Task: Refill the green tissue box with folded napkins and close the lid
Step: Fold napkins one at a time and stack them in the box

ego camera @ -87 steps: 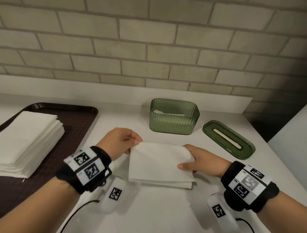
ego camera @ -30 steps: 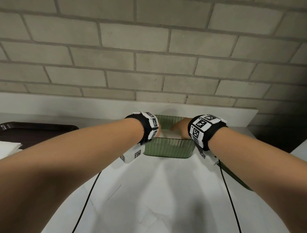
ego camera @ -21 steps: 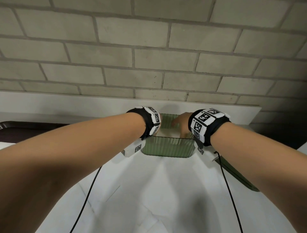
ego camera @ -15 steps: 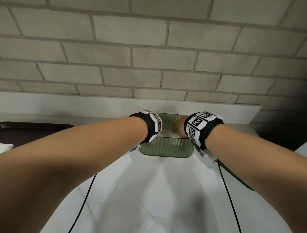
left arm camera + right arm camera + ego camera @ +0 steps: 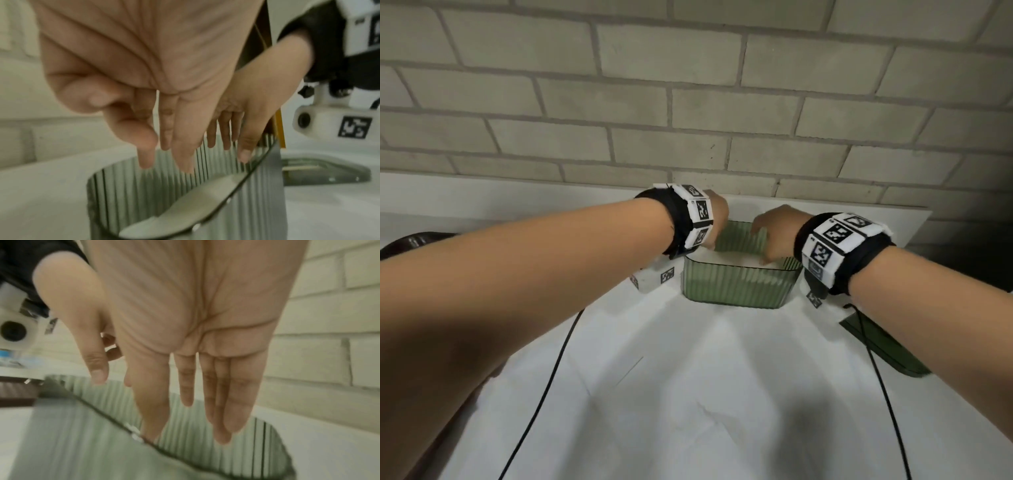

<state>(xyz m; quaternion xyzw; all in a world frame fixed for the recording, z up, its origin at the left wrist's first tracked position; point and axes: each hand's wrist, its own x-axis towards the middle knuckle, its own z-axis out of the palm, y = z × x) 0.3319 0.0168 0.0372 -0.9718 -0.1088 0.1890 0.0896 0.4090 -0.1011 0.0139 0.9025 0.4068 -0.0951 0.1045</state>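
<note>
both hands hang straight-fingered over the napkin-filled, seemingly lidless green box.

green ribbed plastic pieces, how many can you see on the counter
2: the green ribbed plastic tissue box at the back under both hands, and its flat green plastic lid lying to the right, partly hidden by the right forearm.

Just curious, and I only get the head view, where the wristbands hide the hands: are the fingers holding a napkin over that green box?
Observer: No. The left hand has straight fingers above the box, holding nothing.
Operator: And the right?
Observer: The right hand is empty too, fingers straight, pointing down at the box.
Operator: What about the lid?
Observer: The lid lies flat on the counter beside the box, with a pale strip along its middle.
</note>
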